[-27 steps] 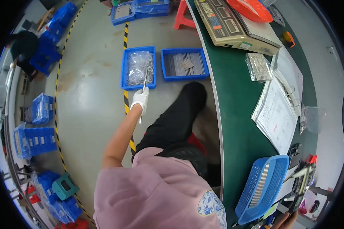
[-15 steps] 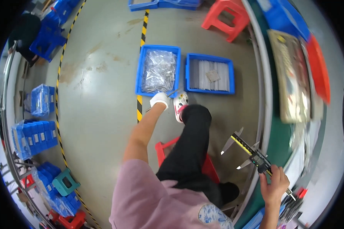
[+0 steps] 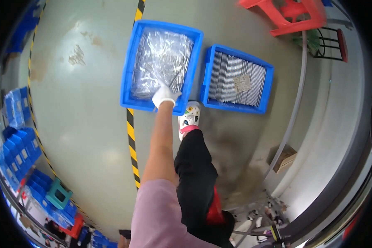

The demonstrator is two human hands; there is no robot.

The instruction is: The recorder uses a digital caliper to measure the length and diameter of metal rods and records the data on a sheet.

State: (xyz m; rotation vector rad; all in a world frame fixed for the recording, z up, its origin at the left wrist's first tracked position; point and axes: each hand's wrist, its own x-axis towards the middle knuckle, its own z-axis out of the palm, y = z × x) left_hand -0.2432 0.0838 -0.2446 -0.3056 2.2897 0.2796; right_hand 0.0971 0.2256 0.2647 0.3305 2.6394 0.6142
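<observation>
My left hand, in a white glove, reaches over the near rim of a blue bin. Its fingers are closed round a thin metal rod, whose far end points into the bin; the glove hides most of the grip. Inside that bin, clear plastic film lies over many thin metal rods. My right hand is out of the picture. At the lower right edge, part of a black and yellow digital caliper shows, dim and cut off.
To the right stands a second blue bin of rods in neat rows, a small card on top. My shoe is close to both bins. Red stools stand far right; a cardboard box lies by the wall.
My left hand has moved forward with the rod, from beside the bin to over its near end. My right hand has left the view, with the caliper now at the lower edge. The view has shifted.
</observation>
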